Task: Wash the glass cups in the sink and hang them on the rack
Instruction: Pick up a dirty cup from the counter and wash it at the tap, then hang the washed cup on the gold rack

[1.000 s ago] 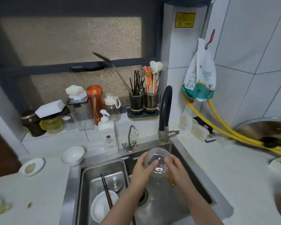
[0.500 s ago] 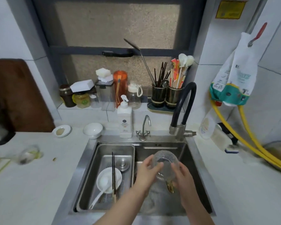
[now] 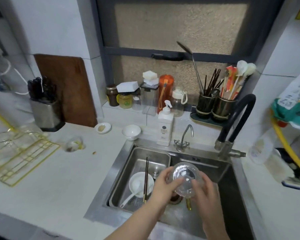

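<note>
White counter [image 3: 73, 172] runs along the left and wraps the steel sink [image 3: 204, 163], which sits under a frosted window; we note this as the whole working area, wash station and drying station side by side. On the far left of the counter lies the gold wire rack [image 3: 22, 153], well apart from the sink, with what look like clear glass cups already on it, though blur keeps us from counting them. Its placement makes sense to us: the cup must travel leftward across open counter once rinsed. Another small glass [image 3: 74, 144] lies on the counter near the rack, seemingly on its side; whether it is washed we cannot tell. The left basin holds a white bowl [image 3: 140, 183] with a spoon and dark chopsticks [image 3: 145, 179] laid across it, parked clear of the right basin where the work happens. The black faucet [image 3: 237, 118] arches above that basin; no stream is visible. The glass cup [image 3: 185, 177] is held over the right basin, mouth tilted toward us, so drips fall into the sink. Left hand [image 3: 164, 186] grips its left side with curled fingers; right hand [image 3: 204, 189] wraps the right wall, fingers curled around it. We judge the two-handed grip suits wet, slippery glass during rubbing or rinsing.
</note>
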A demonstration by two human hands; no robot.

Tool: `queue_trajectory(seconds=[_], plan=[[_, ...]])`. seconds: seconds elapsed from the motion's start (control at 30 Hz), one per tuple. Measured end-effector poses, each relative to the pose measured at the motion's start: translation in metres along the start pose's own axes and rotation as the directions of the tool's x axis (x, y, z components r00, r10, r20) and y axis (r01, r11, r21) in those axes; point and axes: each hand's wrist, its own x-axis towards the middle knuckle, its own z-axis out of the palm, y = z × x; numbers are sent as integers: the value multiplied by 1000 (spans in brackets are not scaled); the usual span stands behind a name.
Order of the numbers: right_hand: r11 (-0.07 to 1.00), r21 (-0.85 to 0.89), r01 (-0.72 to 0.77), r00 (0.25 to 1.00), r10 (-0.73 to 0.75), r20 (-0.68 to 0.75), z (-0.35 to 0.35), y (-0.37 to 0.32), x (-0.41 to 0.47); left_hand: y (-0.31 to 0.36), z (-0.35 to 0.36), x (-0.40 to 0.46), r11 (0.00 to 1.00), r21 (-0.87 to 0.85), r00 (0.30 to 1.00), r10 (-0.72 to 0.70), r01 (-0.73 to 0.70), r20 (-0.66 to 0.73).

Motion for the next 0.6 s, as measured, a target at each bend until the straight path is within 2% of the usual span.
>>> queue_trajectory(seconds=[0.27,0.5,0.6], plan=[[984,102,145,968,-163,190,131,-41,-36,67,-141,-32,983,60,979,181,-176,-92],[963,216,163,911,-231,343,293,-63,-85,108,-308,-76,961,120,926,274,-251,-261],[965,210,158,887,-232,399,357,-63,-107,116,-376,-89,948,141,896,315,-284,-314]])
